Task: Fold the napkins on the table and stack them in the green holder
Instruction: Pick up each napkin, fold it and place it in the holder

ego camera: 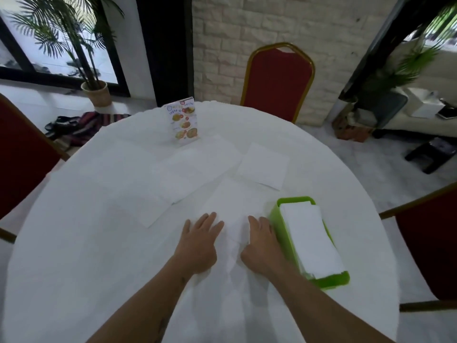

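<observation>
Your left hand (pixel 200 241) lies flat and spread on the near napkin (pixel 231 206), and your right hand (pixel 259 243) presses its right side with fingers together, holding nothing. That hand sits just beside the green holder (pixel 274 214), already loaded with folded napkins (pixel 311 241). Slide sideways and you may nudge the holder; uneven pressure could skew the fold. Unfolded napkins (pixel 263 165) wait farther away.
</observation>
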Demonstrator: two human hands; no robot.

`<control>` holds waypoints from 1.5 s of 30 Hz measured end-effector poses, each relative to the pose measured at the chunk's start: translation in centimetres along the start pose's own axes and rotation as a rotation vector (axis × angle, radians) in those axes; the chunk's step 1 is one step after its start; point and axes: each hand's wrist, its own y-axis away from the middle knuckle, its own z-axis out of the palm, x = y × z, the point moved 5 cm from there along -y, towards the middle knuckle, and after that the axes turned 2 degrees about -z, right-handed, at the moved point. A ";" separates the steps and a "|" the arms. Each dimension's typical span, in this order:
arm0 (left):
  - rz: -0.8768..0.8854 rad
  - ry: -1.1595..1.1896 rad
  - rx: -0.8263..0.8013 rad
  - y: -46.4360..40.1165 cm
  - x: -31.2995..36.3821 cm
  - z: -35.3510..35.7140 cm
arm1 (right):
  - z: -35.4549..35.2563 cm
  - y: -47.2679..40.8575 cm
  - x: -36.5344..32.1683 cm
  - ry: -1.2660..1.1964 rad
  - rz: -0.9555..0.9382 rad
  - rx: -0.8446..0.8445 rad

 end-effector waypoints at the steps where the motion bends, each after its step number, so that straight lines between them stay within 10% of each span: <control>1: 0.014 0.005 0.018 1.0 -0.1 0.0 | -0.2 0.4 -0.1 0.001 0.006 -0.006; 13: 0.095 0.070 0.098 9.9 -2.4 1.2 | 1.1 2.3 0.3 0.069 0.080 -0.026; 21: 0.047 0.132 0.113 12.1 -1.2 2.2 | 2.6 3.5 -0.6 -0.613 0.142 0.021; 25: -0.036 0.318 0.229 13.0 -1.8 1.9 | 1.5 4.9 -2.8 -0.424 -0.112 0.080; 31: -0.356 0.555 0.487 15.0 -4.7 1.6 | 4.6 6.7 -2.5 0.058 -0.211 -0.305; 45: -0.044 0.242 0.104 15.1 -0.5 3.0 | 5.6 7.2 -0.8 -0.413 0.113 -0.127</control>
